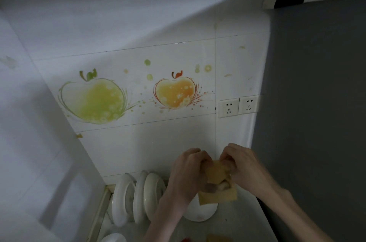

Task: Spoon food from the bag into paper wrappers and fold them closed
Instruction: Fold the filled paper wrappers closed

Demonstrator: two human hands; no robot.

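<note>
Fingers of left hand (188, 170), right hand (241, 164) pinch paper wrapper (216, 182) | long axis upright

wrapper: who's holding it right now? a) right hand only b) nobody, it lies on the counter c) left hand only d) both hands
d: the left hand and right hand both pinch the brown wrapper, held up above the counter.

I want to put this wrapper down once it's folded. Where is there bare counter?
Bare counter lies right of the white bowl, along the grey appliance. Left is crowded: upright plates. Both hands hold the wrapper.
</note>
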